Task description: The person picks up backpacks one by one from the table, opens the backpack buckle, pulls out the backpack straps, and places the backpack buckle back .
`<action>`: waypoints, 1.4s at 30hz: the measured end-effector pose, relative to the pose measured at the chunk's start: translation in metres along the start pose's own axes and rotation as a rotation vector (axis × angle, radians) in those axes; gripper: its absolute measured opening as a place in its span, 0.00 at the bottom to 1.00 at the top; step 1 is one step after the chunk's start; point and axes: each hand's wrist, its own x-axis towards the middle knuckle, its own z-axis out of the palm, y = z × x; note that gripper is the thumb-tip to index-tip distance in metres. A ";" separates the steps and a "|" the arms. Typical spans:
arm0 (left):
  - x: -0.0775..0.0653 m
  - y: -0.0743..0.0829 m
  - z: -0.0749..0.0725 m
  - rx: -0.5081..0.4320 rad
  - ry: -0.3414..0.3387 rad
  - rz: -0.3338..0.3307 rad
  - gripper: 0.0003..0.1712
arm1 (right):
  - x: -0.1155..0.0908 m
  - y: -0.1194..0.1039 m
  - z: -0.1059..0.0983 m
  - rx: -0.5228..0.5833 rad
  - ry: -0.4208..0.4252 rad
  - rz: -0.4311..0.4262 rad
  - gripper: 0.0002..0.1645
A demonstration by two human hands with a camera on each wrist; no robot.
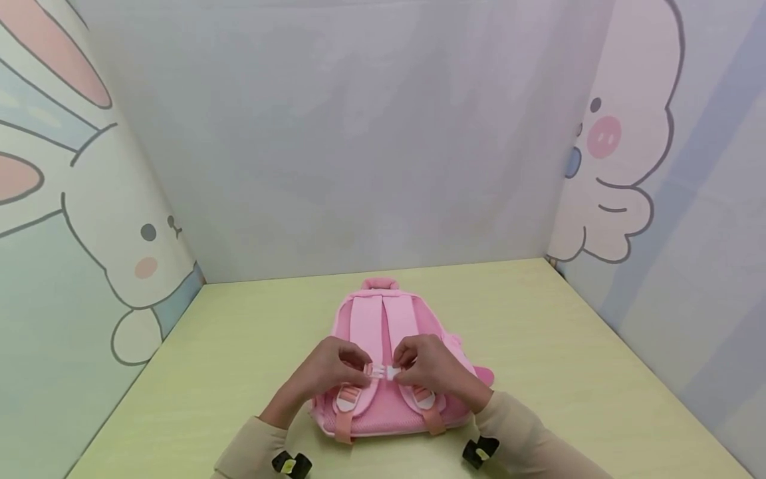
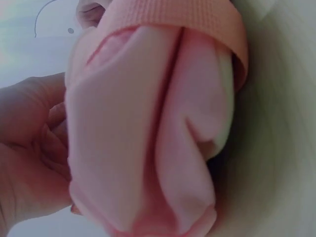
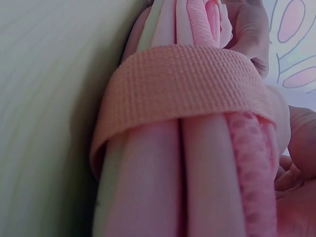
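A pink backpack [image 1: 395,423] lies on the table with its shoulder straps [image 1: 366,320] facing up. Over its middle, my left hand [image 1: 334,366] pinches the pronged half of a white buckle [image 1: 377,371] between thumb and fingers. Opposite it, my right hand [image 1: 433,366] pinches the socket half of the buckle [image 1: 391,372]. The two halves are close together and in line, with the prongs pointing at the socket. Both wrist views are mostly filled by the bag's side and its salmon webbing [image 3: 182,84], which hide the buckle and most fingertips.
The pale yellow-green table [image 1: 251,339] surrounds the bag. A grey curtain [image 1: 359,146] stands behind it, with cartoon-printed panels [image 1: 137,266] on both sides. White strap adjusters [image 1: 348,398] sit just below my hands. A grab handle [image 1: 380,283] tops the bag.
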 end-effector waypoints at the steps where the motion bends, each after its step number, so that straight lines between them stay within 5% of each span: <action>1: -0.001 0.000 -0.001 -0.005 0.003 -0.003 0.14 | 0.000 0.000 0.000 0.001 -0.003 -0.001 0.14; 14: -0.005 0.008 -0.005 -0.077 0.015 0.004 0.13 | 0.000 -0.002 0.002 0.019 -0.040 -0.001 0.15; 42: -0.001 0.005 -0.002 -0.034 0.014 0.049 0.11 | 0.008 -0.014 0.015 0.070 0.000 -0.109 0.15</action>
